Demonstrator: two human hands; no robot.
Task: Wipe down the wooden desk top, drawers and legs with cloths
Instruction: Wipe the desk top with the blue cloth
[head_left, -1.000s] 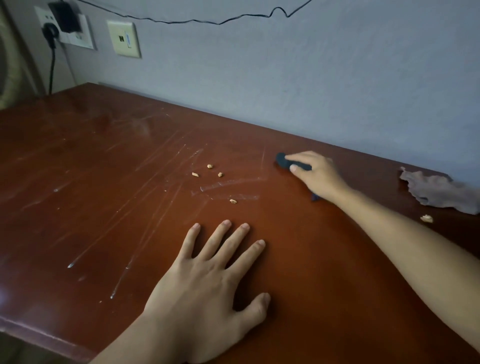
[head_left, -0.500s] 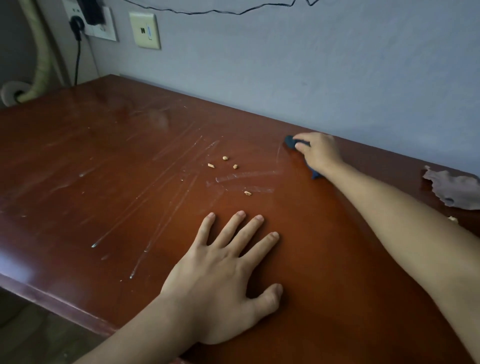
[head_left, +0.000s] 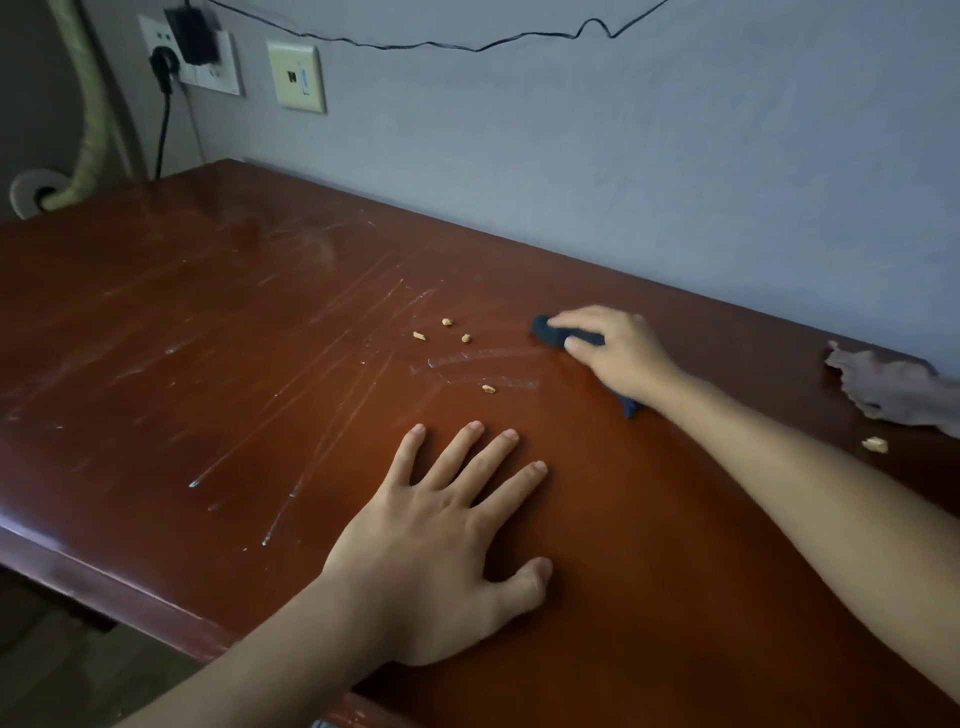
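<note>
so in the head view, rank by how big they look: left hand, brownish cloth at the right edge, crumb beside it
1. left hand, though it sits nearest the camera, which inflates it
2. brownish cloth, partly cut off by the frame edge
3. crumb, by far the smallest

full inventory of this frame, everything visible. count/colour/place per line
desk top: 1, reddish-brown wood, streaked with pale smears, fills the frame
dark cloth: 1, dark blue, under the right hand, far centre of desk
second cloth: 1, grey-brown, crumpled at far right edge of desk
crumbs: 5 seen, tan; four left of the dark cloth, one below the second cloth
wall sockets: 1 white plate with black plugs, upper left wall
switch plate: 1, cream, right of the sockets
cable: 1, black, strung along wall
hose: 1, pale, left edge
left hand: flat on desk, fingers spread
right hand: pressing the dark cloth
</note>
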